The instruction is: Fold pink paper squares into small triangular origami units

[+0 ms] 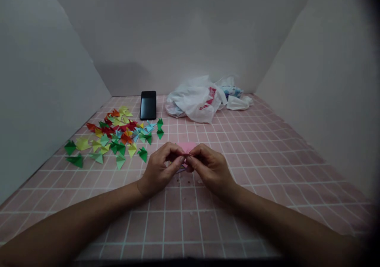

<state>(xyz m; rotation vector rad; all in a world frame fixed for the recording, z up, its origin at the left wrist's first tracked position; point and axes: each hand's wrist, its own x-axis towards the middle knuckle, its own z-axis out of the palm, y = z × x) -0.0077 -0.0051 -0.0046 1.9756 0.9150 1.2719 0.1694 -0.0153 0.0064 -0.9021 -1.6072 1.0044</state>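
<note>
Between my two hands is a small piece of pink paper (pixel 187 146), partly folded, its lower part hidden by my fingers. My left hand (pixel 162 164) pinches its left side between thumb and fingertips. The right side is pinched the same way by my right hand (pixel 210 167), and the thumbs nearly meet at the paper's near edge. Something pale lies under the fingertips, too covered to make out. To the left spreads a loose group of small folded paper pieces (pixel 118 146) in green, yellow, red, orange and light blue.
A black smartphone (pixel 147 105) lies near the back wall. Right of it sits a crumpled white plastic bag (pixel 194 100) with red print, beside another bag with blue (pixel 233 91) showing. Pink checked cloth (pixel 267 156) covers the table, with pale walls on three sides.
</note>
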